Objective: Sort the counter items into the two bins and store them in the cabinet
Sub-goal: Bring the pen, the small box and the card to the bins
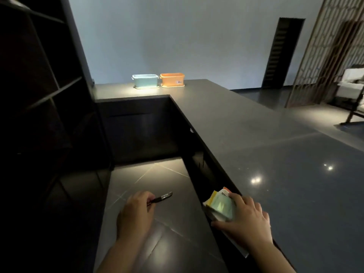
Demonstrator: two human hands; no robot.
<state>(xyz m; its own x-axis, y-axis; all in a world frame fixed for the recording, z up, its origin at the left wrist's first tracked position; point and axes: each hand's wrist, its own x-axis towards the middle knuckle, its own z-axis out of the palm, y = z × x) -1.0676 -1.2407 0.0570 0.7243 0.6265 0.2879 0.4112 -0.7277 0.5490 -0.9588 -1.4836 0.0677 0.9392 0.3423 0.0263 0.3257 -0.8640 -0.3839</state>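
Two rectangular plastic bins, blue (145,81) and orange (172,80), stand touching at the far corner of the dark, glossy counter (275,158). The left hand (136,211) grips a slim dark pen (160,198); the right hand (246,215) clasps flat, colourful packets (219,203) at the counter's near edge.

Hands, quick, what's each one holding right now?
Left hand: closed on a dark pen.
Right hand: gripping a stack of colored packets at the counter edge.
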